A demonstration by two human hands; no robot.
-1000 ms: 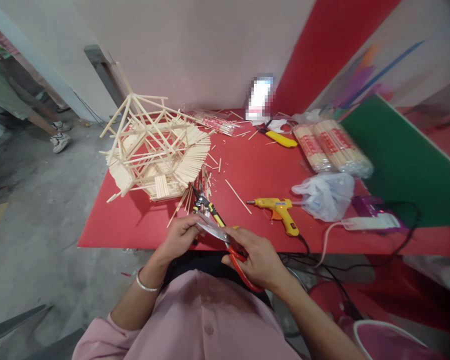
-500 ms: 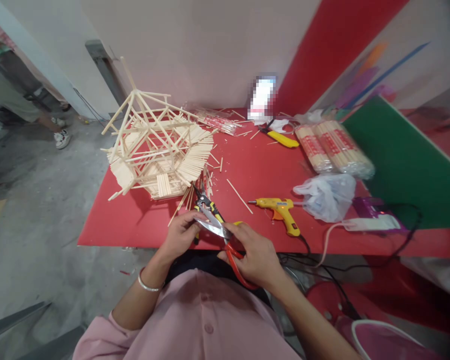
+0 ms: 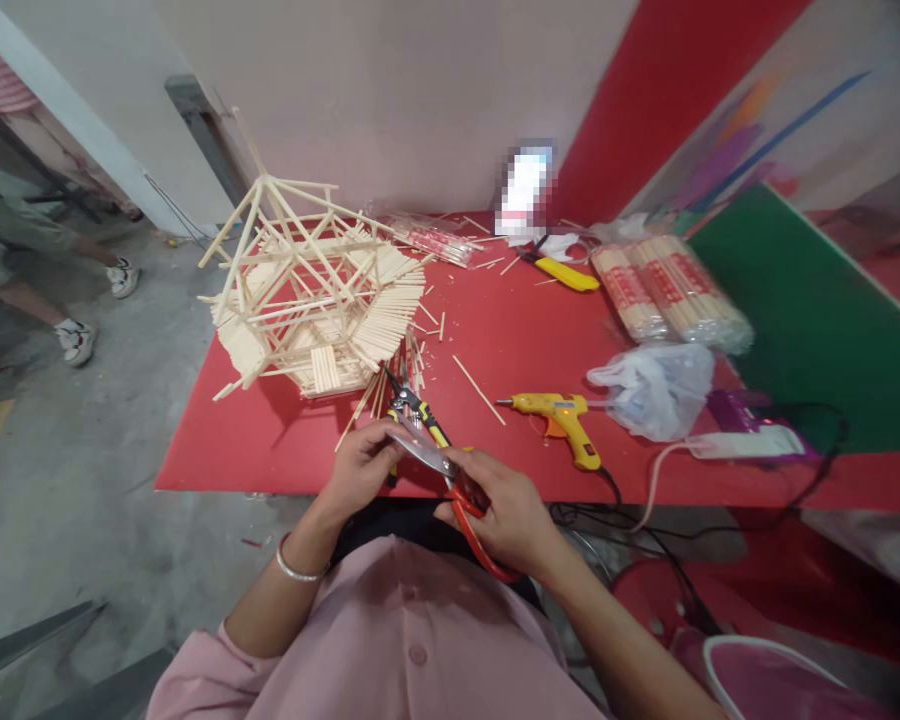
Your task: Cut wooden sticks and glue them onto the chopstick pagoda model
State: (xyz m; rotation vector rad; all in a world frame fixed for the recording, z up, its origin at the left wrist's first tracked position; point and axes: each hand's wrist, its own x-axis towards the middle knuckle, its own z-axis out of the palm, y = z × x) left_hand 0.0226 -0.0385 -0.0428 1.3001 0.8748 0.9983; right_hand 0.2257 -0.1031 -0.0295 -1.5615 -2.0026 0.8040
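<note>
My right hand (image 3: 506, 500) grips a pair of red-handled scissors (image 3: 427, 455) at the table's front edge, blades pointing left. Pinched closed at the blade tips is my left hand (image 3: 364, 465); what its fingers hold, if anything, is too small or hidden to make out. Just beyond the blades, yellow-and-black pliers (image 3: 426, 413) lie beside loose wooden sticks (image 3: 367, 403). Behind my left hand stands a pavilion-like model (image 3: 307, 290) built from thin sticks, with a pointed roof frame and a fanned platform.
On the red table (image 3: 225, 440), a yellow glue gun (image 3: 562, 415) lies to the right near a plastic bag (image 3: 656, 390). Farther back are stick bundles (image 3: 667, 290), yellow-handled pliers (image 3: 566, 274) and a blurred phone (image 3: 523, 190). A power strip (image 3: 750, 444) trails cables. A person's legs (image 3: 37, 300) show far left.
The scissor blades have come closer together, while both hands keep nearly the same place. At far left the other person's legs have shifted, and a second shoe now shows.
</note>
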